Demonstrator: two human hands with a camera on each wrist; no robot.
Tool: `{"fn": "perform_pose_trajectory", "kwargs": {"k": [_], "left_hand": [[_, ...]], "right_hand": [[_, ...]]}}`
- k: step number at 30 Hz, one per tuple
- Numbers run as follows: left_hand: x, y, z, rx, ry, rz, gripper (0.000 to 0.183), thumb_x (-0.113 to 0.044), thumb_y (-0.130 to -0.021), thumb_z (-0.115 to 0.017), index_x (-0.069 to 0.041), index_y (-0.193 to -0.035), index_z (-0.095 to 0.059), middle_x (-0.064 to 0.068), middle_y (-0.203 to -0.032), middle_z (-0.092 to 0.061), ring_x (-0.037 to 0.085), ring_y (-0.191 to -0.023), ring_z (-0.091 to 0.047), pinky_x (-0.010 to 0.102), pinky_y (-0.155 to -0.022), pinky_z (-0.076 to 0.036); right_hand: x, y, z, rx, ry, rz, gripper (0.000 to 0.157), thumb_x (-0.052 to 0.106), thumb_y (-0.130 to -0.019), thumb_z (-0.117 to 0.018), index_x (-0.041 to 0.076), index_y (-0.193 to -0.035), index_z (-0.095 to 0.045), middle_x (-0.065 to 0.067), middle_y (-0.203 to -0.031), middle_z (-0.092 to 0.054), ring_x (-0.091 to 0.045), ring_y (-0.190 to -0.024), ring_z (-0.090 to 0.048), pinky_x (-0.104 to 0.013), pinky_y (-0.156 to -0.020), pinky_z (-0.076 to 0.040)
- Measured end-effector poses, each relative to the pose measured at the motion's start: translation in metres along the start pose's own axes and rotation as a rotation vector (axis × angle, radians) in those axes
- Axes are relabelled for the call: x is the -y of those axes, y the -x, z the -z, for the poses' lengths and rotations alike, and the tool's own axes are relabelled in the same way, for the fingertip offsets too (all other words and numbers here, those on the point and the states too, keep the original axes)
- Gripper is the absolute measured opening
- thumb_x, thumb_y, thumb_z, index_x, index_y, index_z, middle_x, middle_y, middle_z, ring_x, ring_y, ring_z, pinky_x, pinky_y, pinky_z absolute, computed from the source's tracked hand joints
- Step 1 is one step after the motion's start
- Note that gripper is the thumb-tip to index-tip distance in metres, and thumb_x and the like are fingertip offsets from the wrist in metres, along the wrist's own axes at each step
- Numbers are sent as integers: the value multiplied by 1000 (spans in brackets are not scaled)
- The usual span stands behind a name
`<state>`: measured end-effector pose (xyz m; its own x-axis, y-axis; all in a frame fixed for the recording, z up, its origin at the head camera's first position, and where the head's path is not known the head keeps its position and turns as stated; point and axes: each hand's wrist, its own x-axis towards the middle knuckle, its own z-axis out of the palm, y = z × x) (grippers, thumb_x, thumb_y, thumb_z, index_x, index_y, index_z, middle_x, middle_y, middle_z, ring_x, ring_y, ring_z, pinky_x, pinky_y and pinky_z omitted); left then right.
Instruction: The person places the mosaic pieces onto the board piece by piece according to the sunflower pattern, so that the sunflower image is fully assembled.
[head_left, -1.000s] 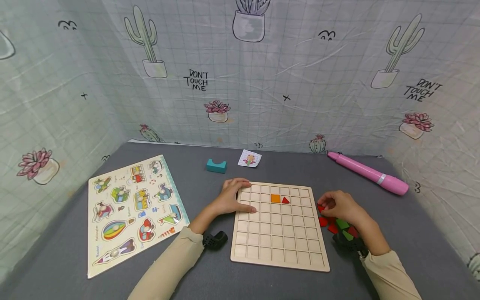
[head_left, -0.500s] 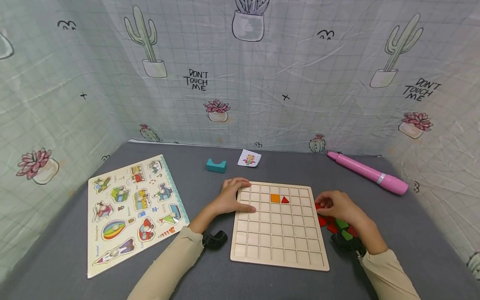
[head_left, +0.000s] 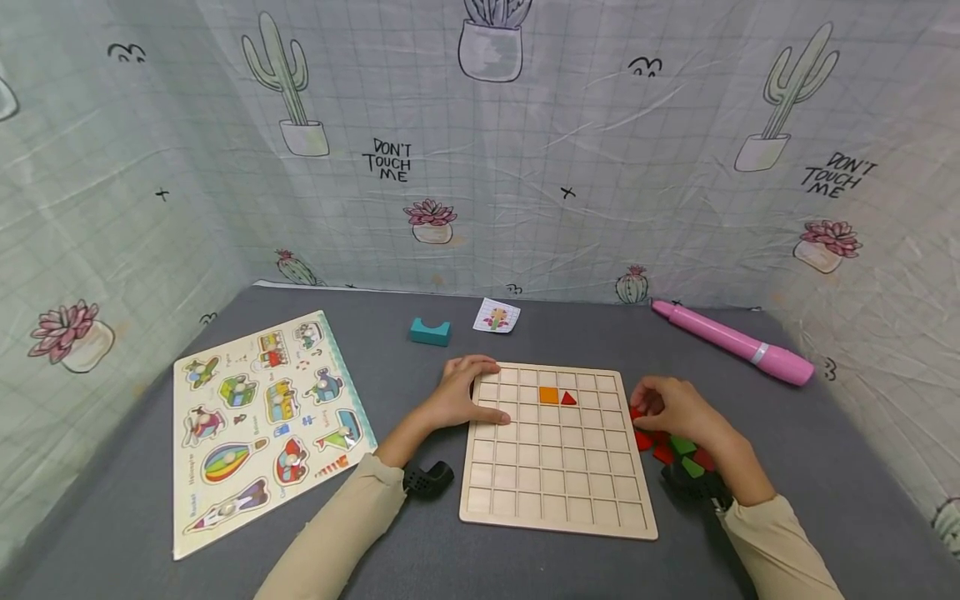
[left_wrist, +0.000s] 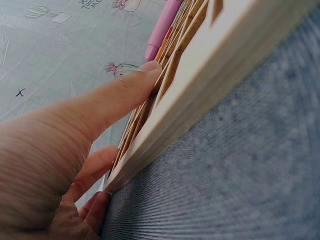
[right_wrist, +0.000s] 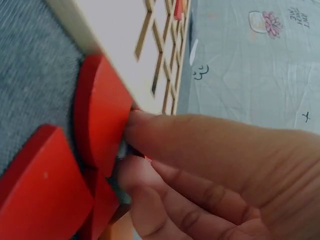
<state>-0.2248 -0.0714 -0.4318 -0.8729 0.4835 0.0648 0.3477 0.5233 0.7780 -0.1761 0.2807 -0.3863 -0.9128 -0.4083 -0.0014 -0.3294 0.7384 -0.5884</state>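
A square wooden grid board (head_left: 558,467) lies on the dark table. An orange square tile (head_left: 549,395) and a red triangle tile (head_left: 568,398) sit in its cells. My left hand (head_left: 459,397) rests at the board's far left corner. Its thumb (left_wrist: 125,90) lies straight over the top, with the other fingers along the edge. Beside the board's right edge, my right hand (head_left: 682,412) is at a pile of pieces and pinches a small red piece, mostly hidden behind its thumb (right_wrist: 165,135). A rounded red piece (right_wrist: 102,112) leans against the board's edge.
Green pieces (head_left: 683,446) and more red ones lie under the right wrist. A picture puzzle board (head_left: 262,417) is at left. Behind stand a teal block (head_left: 430,332), a small picture card (head_left: 496,317) and a pink pen-shaped object (head_left: 731,340).
My right hand has shifted slightly left towards the board, and the red piece at its fingertips has moved with it. The left hand stays in place.
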Motion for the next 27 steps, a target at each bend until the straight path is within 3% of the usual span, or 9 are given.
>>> {"fn": "perform_pose_trajectory", "kwargs": {"k": [9, 15, 27], "left_hand": [[1, 0, -1, -5, 6, 3, 75, -27, -71, -88, -4, -134, -55, 12, -147, -40, 35, -134, -21, 54, -107, -26], [2, -1, -1, 2, 4, 8, 75, -27, -71, -87, -4, -135, -55, 12, -147, -40, 35, -134, -20, 54, -107, -25], [1, -1, 0, -7, 2, -9, 74, -27, -71, -87, -4, -134, -56, 12, -146, -41, 34, -133, -22, 53, -106, -26]], "right_hand": [[4, 0, 4, 54, -3, 22, 5, 0, -87, -68, 0, -92, -66, -1, -80, -64, -10, -66, -56, -27, -59, -47], [17, 1, 4, 40, 3, -3, 4, 1, -87, -66, 0, -92, -66, 2, -75, -60, -8, -60, -49, -27, -56, -42], [41, -8, -3, 29, -27, 57, 7, 5, -86, -72, 4, -93, -70, 3, -79, -63, -8, -62, -48, -25, -56, -40]]}}
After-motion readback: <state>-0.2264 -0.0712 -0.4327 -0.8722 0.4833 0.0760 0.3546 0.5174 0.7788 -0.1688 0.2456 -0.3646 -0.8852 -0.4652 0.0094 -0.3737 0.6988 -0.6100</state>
